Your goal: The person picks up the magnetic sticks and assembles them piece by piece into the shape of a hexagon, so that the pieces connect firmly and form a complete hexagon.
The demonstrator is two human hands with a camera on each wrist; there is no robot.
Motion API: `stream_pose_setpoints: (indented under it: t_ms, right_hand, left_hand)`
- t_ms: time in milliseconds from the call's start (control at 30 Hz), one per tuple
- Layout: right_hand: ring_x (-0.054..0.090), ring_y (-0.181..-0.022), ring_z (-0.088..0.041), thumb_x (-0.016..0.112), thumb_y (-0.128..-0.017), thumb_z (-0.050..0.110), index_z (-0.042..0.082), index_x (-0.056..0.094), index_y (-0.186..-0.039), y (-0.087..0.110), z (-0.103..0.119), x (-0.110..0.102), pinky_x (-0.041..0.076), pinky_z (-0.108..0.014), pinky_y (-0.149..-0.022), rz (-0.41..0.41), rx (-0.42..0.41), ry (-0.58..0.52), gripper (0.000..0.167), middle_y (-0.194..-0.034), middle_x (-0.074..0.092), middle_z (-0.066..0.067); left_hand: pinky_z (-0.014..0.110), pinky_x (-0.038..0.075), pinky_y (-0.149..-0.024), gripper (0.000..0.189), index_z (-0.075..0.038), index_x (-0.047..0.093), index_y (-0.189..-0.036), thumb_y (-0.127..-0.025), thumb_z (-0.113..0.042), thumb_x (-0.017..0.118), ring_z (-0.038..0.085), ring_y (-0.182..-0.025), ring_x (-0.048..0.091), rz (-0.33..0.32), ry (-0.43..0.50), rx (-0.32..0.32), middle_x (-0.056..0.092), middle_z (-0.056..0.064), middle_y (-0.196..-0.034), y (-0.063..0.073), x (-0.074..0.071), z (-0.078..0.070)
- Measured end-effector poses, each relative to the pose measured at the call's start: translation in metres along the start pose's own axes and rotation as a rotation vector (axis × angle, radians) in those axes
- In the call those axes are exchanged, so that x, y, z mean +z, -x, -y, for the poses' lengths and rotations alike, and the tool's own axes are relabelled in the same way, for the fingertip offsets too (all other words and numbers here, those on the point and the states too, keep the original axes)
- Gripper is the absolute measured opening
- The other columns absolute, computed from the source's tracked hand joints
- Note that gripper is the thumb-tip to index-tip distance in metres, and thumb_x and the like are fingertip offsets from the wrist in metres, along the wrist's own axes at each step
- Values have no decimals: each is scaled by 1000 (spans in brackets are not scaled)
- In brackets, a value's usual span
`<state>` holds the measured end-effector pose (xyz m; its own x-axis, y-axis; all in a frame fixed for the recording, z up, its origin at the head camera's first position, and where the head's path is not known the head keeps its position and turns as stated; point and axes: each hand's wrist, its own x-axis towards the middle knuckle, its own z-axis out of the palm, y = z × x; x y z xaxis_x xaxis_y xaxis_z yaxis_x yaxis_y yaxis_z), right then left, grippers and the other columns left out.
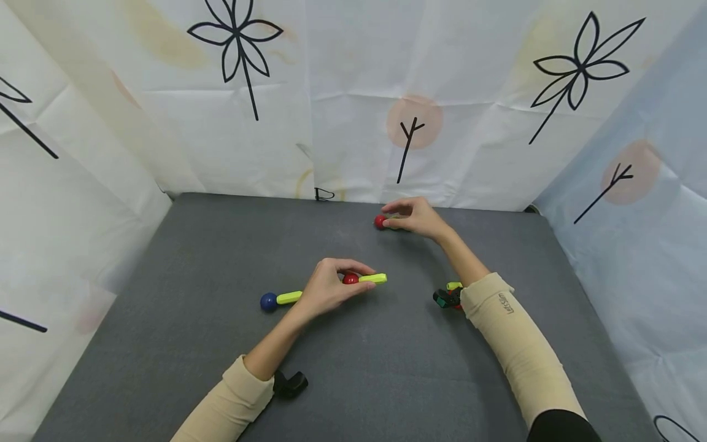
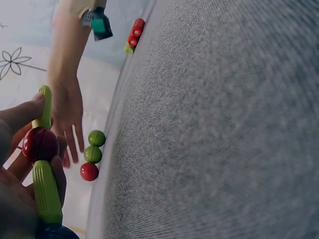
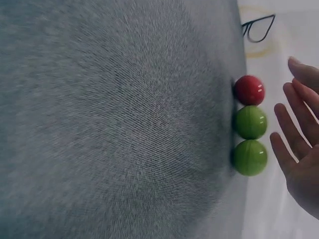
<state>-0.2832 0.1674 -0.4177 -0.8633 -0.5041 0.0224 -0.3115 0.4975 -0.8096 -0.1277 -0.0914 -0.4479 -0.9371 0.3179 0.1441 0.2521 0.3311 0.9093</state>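
Note:
My left hand point(image 1: 323, 288) holds a toy stick-and-ball chain: a blue ball point(image 1: 268, 301), a lime-green rod point(image 1: 289, 298), a red ball point(image 1: 350, 279) and another lime-green rod point(image 1: 373, 279). In the left wrist view, thumb and fingers pinch it around the red ball and upper rod point(image 2: 46, 102). At the table's far side, my right hand point(image 1: 420, 218) hovers beside a row of loose balls, its fingers spread and slightly bent. The row has one red ball point(image 3: 249, 90) and two green balls point(image 3: 250, 122), touching one another. Nothing shows between the right fingers.
Under my right forearm lie a lime-green rod point(image 1: 454, 286) and red rods point(image 2: 138, 27), side by side on the grey table point(image 1: 221, 258). Printed white cloth point(image 1: 353, 123) hangs behind the table. Each wrist carries a black camera point(image 1: 291, 385).

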Motion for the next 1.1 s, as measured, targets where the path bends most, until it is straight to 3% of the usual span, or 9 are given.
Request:
stream_pose_setpoints:
  t_ms: [167,333,500,633,867,1100]
  right_hand:
    - [62,-140,-41,83,-96,11,-5,70,-137,-17,-13,7,43,-58,-125,31,-4,92,45,-143,70,-26]
    - [66,-133,-40,84,-95,12,-4,72,-135,-25,-15,11,52,-54,-113,38,23,148,45,-142,70,-26]
    - [69,-121,-36,84,-95,11,-3,74,-132,-27,-16,15,53,-45,-101,32,39,178,41,-135,74,-24]
    - [70,-120,-35,84,-96,13,-1,75,-131,-28,-17,17,55,-46,-102,8,42,163,39,-132,76,-22]
    - [64,-137,-40,84,-96,13,-1,74,-132,-16,-9,13,46,-58,-121,-28,0,67,40,-136,73,-24]
    - [66,-135,-40,83,-97,13,0,73,-134,7,2,6,45,-61,-121,-38,-49,23,41,-136,74,-24]
  left_hand:
    - [21,42,-55,16,-24,87,-105,-90,-26,91,11,-64,54,3,14,-2,81,-3,-94,1,0,0]
    - [21,40,-55,17,-25,87,-105,-89,-27,92,11,-65,54,0,6,-11,82,-3,-99,1,1,0]
    - [21,40,-55,17,-24,87,-105,-89,-27,92,10,-65,54,-4,0,-16,82,-3,-99,1,1,0]
    - [21,41,-55,17,-24,87,-105,-89,-27,92,10,-64,54,-6,4,-18,82,-3,-98,1,1,1]
    - [21,42,-57,18,-23,87,-105,-89,-27,93,12,-70,58,-6,9,-22,84,-2,-102,-1,-1,2]
    - [21,40,-56,18,-22,87,-106,-89,-27,92,12,-67,55,-9,15,-26,83,-1,-101,-1,-2,0]
